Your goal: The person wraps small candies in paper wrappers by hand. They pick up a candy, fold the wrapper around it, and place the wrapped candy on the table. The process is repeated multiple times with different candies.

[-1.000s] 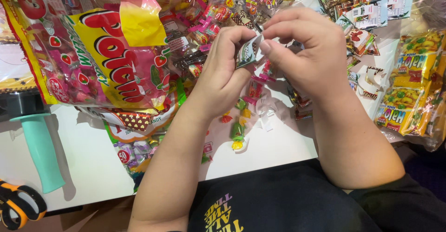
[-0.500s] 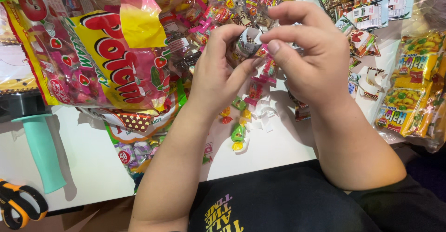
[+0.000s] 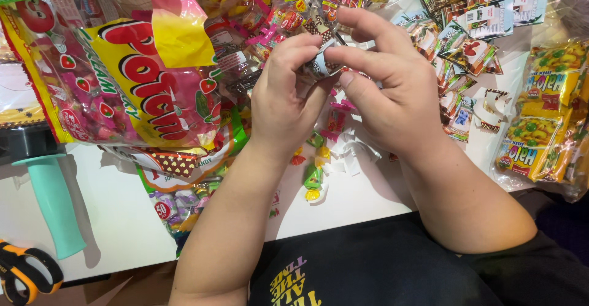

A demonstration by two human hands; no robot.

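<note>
Candy wrapper (image 3: 320, 65), small, silvery-grey, sits upper centre of frame, pinched between both hands above the worktop (image 3: 123, 220). Left hand (image 3: 283, 100) closes thumb and forefinger on its left side; right hand (image 3: 392, 91) closes thumb and forefinger on its right side, other fingers curled loosely. Mostly hidden by fingers, so cannot tell if a sweet is inside.

Handling, as a judgement: very light, thin, crinkly film, likely slick; it will crumple rather than resist. Not fragile, but easy to drop or tear. Best hold is a fingertip pinch at the two ends or edges, as now; a flat palm grip would lose it.

Counts:
- hands: two, same person.
- held wrapper: one.
- big yellow-and-pink candy bag (image 3: 129, 91), upper left: one clear; at least one more bag (image 3: 178, 177) under it.
- loose small wrapped candies (image 3: 314, 177) on the worktop below the hands: several, roughly four or five, overlapping, exact count unclear.
- flat sachets (image 3: 472, 30) fanned upper right: many, too overlapped to count.
- yellow snack packets (image 3: 540, 116) in clear film, right edge: at least two.
- teal handle (image 3: 55, 202), lower left: one.
- orange-and-black scissors (image 3: 24, 272), bottom left corner: one pair, partly cut off.
</note>
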